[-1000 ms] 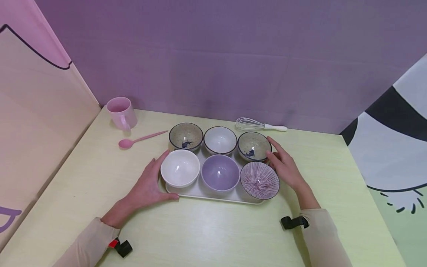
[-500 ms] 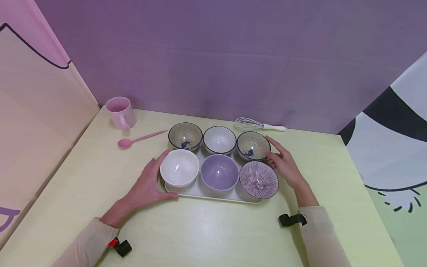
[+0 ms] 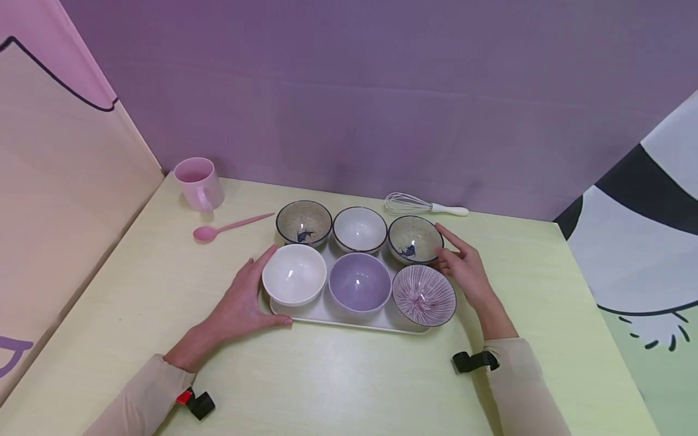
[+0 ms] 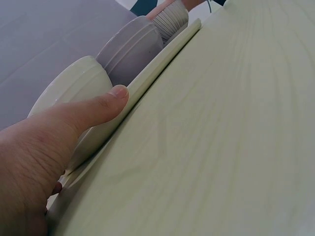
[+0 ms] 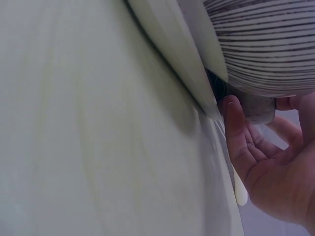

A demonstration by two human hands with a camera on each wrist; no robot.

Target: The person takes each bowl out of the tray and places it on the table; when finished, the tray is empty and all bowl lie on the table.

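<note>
A white rectangular tray (image 3: 349, 322) bears several bowls in two rows. At its left end my left hand (image 3: 240, 303) grips it, thumb along the front rim, other fingers beside the white bowl (image 3: 294, 274) and partly hidden. My right hand (image 3: 463, 269) holds the right end. In the right wrist view, a fingertip (image 5: 231, 105) touches the tray's edge, while thumb and index lie beside a speckled bowl (image 3: 415, 238). A purple bowl (image 3: 360, 281) and a striped bowl (image 3: 425, 295) complete the front row; behind stand a dark-rimmed white bowl (image 3: 360, 228) and another speckled bowl (image 3: 303, 222).
A pink mug (image 3: 197, 183) stands at the back left of the pale table (image 3: 338, 381). In front of it lies a pink spoon (image 3: 218, 230). Behind the bowls lies a white whisk (image 3: 425, 204), near the purple backdrop (image 3: 349, 109).
</note>
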